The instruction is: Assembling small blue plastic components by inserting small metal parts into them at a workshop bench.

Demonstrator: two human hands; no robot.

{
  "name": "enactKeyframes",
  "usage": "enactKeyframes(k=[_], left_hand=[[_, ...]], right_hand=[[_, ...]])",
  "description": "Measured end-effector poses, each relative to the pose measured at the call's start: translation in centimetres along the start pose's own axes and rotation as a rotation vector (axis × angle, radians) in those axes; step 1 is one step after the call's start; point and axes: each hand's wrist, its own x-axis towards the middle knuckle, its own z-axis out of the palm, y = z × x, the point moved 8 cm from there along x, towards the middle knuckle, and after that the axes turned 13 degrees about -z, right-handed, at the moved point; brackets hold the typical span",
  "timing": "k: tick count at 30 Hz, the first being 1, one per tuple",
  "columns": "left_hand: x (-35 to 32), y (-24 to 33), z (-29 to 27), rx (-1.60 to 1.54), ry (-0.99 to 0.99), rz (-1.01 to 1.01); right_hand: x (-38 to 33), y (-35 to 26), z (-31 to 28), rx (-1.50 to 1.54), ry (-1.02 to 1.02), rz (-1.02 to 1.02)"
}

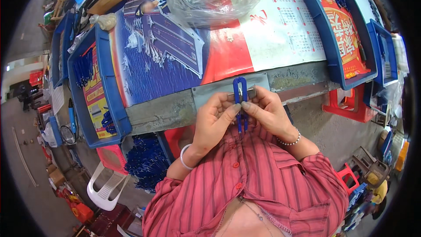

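Note:
A slim blue U-shaped piece (239, 82) stands upright between my two hands at the table's near edge, its rounded end pointing away from me. Across it lies a small grey metal bar (251, 92); whether the two are joined cannot be made out. My left hand (215, 120) pinches the blue piece from the left with thumb and fingers. From the other side my right hand (271, 112) grips it too, thumb pressed on its middle. Some fingertips are hidden behind the piece. Below my hands is a grey metal plate (206, 92) on the table edge.
A clear plastic bag (175, 6) of small metal parts sits on the poster-covered table (171, 116). Blue trays (115, 101) with blue pieces flank it on the left and, another tray (325, 39), on the right. Many blue pieces (147, 160) fill a container below left, near a white chair (103, 188).

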Motion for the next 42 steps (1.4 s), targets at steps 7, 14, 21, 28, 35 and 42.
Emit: enactKeyframes(k=[7, 14, 21, 28, 35, 42], left_hand=[[0.0, -0.6, -0.2, -0.001, -0.011, -0.006], [0.0, -0.7, 0.1, 0.012, -0.022, -0.036], [0.2, -2.1, 1.1, 0.005, -0.042, -0.091], [0.7, -3.4, 1.6, 0.003, -0.049, -0.165], [0.7, -3.0, 1.8, 0.012, -0.023, -0.129], [1.1, -2.6, 1.2, 0.262, 0.095, -0.026]], right_hand=[[-0.3, 0.3, -0.1, -0.01, -0.006, 0.017], [-1.2, 0.6, -0.2, -0.056, -0.011, 0.11], [-2.6, 1.4, -1.2, 0.007, 0.016, 0.136], [-3.2, 2.4, -2.3, 0.033, 0.026, 0.18], [-3.3, 2.8, -2.2, 0.061, 0.055, 0.181], [-3.2, 1.2, -3.0, -0.301, 0.111, 0.052]])
